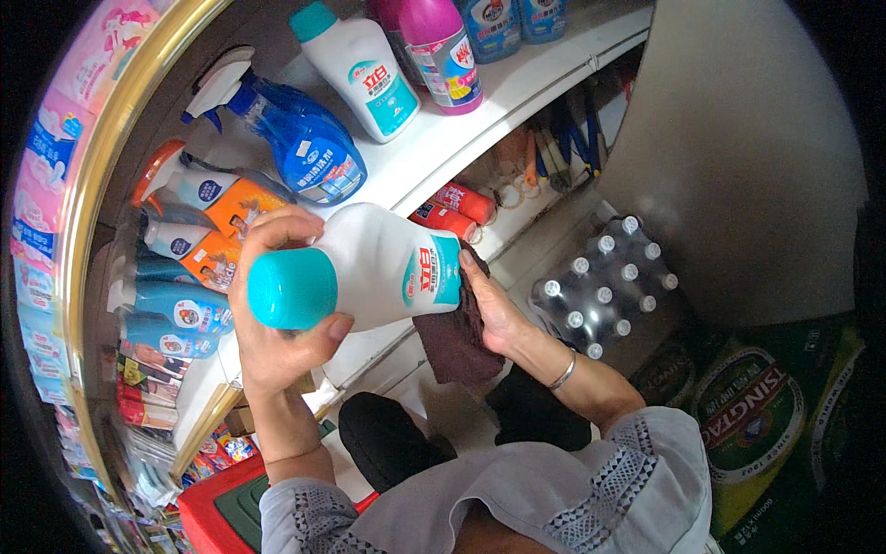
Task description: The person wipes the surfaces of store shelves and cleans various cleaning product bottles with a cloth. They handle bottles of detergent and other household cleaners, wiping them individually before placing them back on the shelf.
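Tilted in front of me is a white plastic bottle of bleach (374,263) with a teal cap (292,289) and a teal label. My left hand (284,311) grips it around the cap end, with the thumb below and the fingers above. At its base is my right hand (495,301), its thumb against the bottom edge and a dark brown cloth (460,339) between the palm and the bottle. The right fingers are mostly hidden behind the cloth and bottle. A similar white bottle (370,79) stands on the white shelf (443,149) beyond.
Blue glass-cleaner spray bottles (311,149), orange-labelled spray bottles (228,201) and magenta bottles (443,55) stand on the shelf. Below are red cylindrical containers (464,201) and brushes (547,159). Shrink-wrapped bottles (603,294) stand right, near a green beer carton (754,415). A red-rimmed container (208,512) sits lower left.
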The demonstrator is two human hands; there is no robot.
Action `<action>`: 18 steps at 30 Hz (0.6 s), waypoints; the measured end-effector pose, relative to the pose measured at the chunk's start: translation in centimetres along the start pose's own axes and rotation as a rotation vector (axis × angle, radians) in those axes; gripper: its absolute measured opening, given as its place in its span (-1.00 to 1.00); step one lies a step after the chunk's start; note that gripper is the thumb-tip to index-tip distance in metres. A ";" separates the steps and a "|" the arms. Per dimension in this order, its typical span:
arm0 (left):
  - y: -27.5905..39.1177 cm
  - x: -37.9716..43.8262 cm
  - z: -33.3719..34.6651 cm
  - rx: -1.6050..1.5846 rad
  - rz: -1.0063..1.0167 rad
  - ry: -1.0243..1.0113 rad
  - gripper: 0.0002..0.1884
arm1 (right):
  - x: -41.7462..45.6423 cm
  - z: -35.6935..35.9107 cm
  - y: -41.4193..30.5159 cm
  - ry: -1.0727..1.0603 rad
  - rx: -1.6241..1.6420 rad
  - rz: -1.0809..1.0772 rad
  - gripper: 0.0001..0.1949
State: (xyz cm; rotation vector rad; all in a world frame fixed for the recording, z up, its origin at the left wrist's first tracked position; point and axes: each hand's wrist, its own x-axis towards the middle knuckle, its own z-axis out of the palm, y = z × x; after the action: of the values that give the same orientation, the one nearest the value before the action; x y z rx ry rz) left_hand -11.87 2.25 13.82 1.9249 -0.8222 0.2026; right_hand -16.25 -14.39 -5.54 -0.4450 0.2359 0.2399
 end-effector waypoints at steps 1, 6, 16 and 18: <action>0.2 -0.3 -0.3 0.096 -0.035 0.009 -0.31 | 0.2 -0.2 0.0 0.015 -0.051 -0.007 -0.45; 0.6 -2.1 -0.3 0.229 -0.024 0.108 -0.39 | 0.0 -0.9 0.9 0.080 -0.435 -0.191 -0.58; -2.8 -7.2 -1.9 0.155 -0.280 0.039 -0.40 | -4.1 -2.4 -0.1 0.228 -0.781 -0.407 -0.62; -3.6 -7.7 -0.4 0.211 -0.338 -0.044 -0.45 | -5.4 -3.7 -1.7 0.292 -0.617 -0.575 -0.64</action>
State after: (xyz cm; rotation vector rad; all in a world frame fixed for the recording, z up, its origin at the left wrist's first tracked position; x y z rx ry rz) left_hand -15.37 7.04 7.77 2.2407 -0.5063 0.0428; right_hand -21.52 -18.53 -6.65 -1.1380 0.3072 -0.3336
